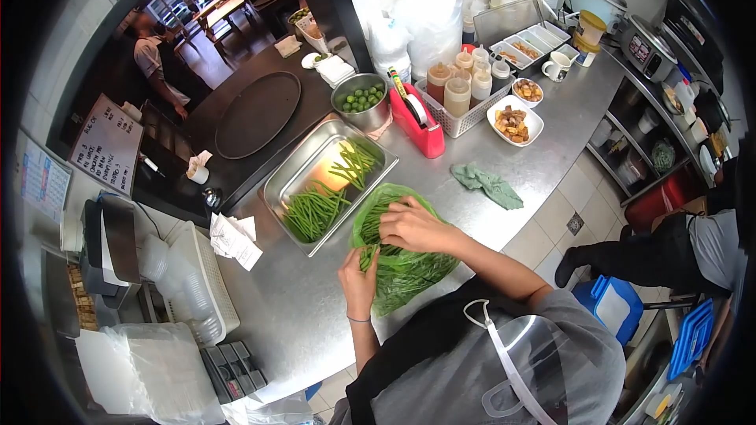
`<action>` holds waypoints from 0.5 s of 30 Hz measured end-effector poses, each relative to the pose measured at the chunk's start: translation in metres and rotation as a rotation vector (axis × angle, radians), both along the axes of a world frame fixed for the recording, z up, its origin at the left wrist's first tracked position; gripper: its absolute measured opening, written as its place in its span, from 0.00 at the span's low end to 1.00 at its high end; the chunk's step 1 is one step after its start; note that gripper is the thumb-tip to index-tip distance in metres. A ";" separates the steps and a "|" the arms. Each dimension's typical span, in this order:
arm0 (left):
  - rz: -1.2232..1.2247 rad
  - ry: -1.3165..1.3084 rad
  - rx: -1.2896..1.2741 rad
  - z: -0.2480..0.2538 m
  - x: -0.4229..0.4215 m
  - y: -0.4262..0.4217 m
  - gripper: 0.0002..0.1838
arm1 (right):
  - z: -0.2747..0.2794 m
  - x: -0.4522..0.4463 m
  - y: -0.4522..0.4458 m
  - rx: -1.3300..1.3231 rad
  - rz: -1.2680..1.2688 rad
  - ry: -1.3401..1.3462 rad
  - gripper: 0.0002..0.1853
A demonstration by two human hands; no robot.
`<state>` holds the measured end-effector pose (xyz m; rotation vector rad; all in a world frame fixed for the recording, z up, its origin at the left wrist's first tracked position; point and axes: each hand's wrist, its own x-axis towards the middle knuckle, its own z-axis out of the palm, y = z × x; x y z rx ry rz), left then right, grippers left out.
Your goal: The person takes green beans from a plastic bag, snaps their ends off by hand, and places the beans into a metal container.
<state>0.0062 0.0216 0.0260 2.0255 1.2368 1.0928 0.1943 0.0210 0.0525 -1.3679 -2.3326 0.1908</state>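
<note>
Across the middle runs the steel counter (315, 299), and there's the tray (303, 177), set at a slant, with two loose piles of beans (311, 214) in it, a larger one at the near end and a smaller one farther up. Right up against it, the green bag (417, 279) lies slumped on the counter, its mouth open, more beans showing inside. Beyond, the basket (466, 123) is packed with sauce bottles (457, 97), and the bowl (366, 120) of round green fruit sits by the tray's far end. The red dispenser (419, 132) stands between those two. Over on the right lies a crumpled cloth (488, 183), a white dish (538, 123) of browned food beyond it.

Now the hands! The right hand (416, 227) is over the bag's mouth, fingers bent down onto the beans; whether they grip any, I can't tell. The left hand (358, 282), at the bag's left edge, pinches a few beans between thumb and fingers.
</note>
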 end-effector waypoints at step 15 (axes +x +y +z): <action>0.059 -1.069 -0.798 -0.013 -0.026 0.008 0.11 | -0.020 0.000 0.004 -0.183 0.056 0.313 0.09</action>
